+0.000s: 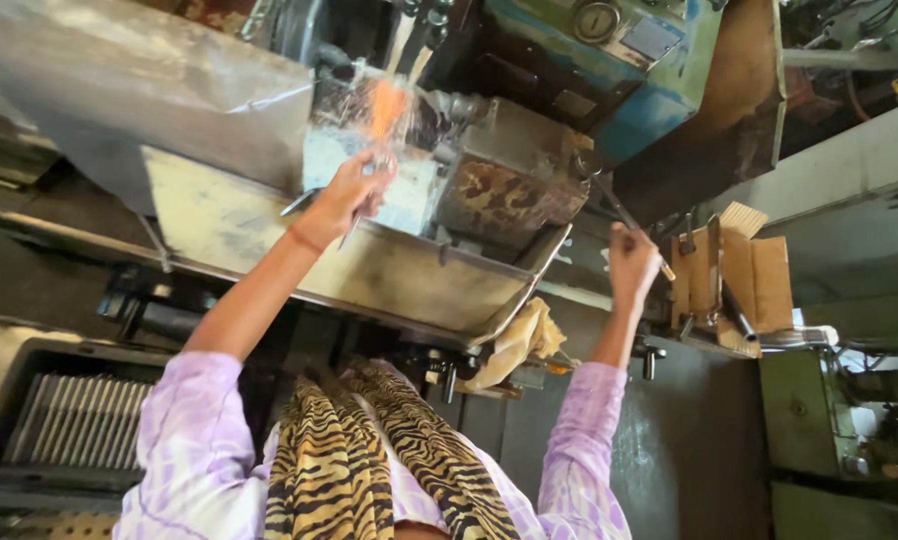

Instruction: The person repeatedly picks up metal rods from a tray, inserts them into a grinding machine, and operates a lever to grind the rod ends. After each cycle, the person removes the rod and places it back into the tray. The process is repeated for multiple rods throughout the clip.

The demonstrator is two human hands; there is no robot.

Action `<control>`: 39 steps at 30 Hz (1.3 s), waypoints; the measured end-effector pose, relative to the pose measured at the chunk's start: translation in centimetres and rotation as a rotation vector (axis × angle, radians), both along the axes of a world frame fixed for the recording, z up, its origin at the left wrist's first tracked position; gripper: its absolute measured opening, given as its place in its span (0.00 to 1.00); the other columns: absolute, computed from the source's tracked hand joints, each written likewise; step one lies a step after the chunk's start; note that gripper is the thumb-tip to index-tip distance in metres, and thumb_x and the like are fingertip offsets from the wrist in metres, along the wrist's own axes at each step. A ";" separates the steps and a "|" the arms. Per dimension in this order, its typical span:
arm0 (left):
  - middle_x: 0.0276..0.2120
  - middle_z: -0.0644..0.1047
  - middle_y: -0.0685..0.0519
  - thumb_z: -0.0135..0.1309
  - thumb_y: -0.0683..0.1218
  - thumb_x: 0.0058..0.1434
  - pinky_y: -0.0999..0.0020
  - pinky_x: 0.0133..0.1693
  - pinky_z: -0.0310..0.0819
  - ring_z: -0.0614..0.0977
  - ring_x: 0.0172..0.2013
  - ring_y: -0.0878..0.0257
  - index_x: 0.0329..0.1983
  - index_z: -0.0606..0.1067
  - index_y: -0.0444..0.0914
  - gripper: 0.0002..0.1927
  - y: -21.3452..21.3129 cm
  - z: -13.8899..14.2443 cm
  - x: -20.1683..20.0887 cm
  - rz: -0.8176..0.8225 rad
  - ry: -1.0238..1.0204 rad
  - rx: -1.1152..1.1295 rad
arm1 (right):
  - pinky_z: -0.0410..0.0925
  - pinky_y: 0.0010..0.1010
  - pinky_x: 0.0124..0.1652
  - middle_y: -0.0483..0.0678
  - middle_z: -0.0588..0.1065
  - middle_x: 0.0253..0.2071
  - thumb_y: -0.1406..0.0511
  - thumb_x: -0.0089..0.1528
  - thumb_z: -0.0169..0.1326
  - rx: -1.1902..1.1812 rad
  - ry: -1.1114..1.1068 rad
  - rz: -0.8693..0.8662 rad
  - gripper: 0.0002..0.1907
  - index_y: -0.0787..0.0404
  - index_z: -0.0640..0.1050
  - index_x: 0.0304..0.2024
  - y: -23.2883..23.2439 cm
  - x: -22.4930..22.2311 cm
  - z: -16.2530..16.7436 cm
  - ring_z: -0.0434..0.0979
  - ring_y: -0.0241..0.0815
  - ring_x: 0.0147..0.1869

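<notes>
My left hand (354,192) is raised over the machine's work area, closed on a thin metal rod (352,228) that points down out of the fist. Just above the hand there is a blurred orange part (387,105) with shiny liquid splashing around it. Off to the right, my right hand (631,262) is closed around a slim metal lever (619,208) that slants up toward the machine. Both arms wear pale purple patterned sleeves. A tiger-striped scarf (369,460) hangs at my chest.
A steel trough-like tray (409,285) runs below the work area, with a yellow rag (524,335) at its right end. A dark bin of metal rods (79,420) lies at lower left. A cardboard box (754,275) and a green machine (829,420) stand at right, with a blue housing and dial (609,40) above.
</notes>
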State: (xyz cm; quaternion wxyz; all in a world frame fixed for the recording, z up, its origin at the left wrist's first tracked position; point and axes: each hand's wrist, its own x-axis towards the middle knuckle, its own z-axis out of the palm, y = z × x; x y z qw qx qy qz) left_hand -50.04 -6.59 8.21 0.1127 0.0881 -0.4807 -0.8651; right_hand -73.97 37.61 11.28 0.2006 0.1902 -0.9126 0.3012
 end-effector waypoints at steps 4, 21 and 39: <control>0.24 0.69 0.58 0.60 0.45 0.59 0.71 0.16 0.55 0.63 0.14 0.69 0.40 0.67 0.47 0.13 -2.1 -1.5 -13.4 0.297 -0.152 0.322 | 0.72 0.49 0.41 0.59 0.80 0.33 0.51 0.66 0.59 0.070 0.057 -0.232 0.21 0.63 0.84 0.37 4.5 -8.9 -0.9 0.81 0.61 0.38; 0.23 0.71 0.55 0.54 0.44 0.57 0.68 0.16 0.55 0.69 0.16 0.66 0.48 0.61 0.47 0.19 -6.0 -4.5 -27.8 0.771 -0.297 0.259 | 0.70 0.59 0.42 0.64 0.78 0.33 0.41 0.69 0.44 0.272 -0.274 -0.410 0.34 0.61 0.82 0.33 8.7 -16.7 -6.3 0.79 0.70 0.40; 0.22 0.69 0.56 0.47 0.41 0.57 0.66 0.18 0.55 0.67 0.17 0.65 0.37 0.69 0.45 0.07 -7.5 -6.7 -28.8 0.668 -0.235 0.301 | 0.68 0.61 0.35 0.63 0.77 0.28 0.46 0.72 0.45 0.274 -0.015 -0.459 0.31 0.62 0.81 0.27 8.5 -16.7 -8.2 0.77 0.71 0.35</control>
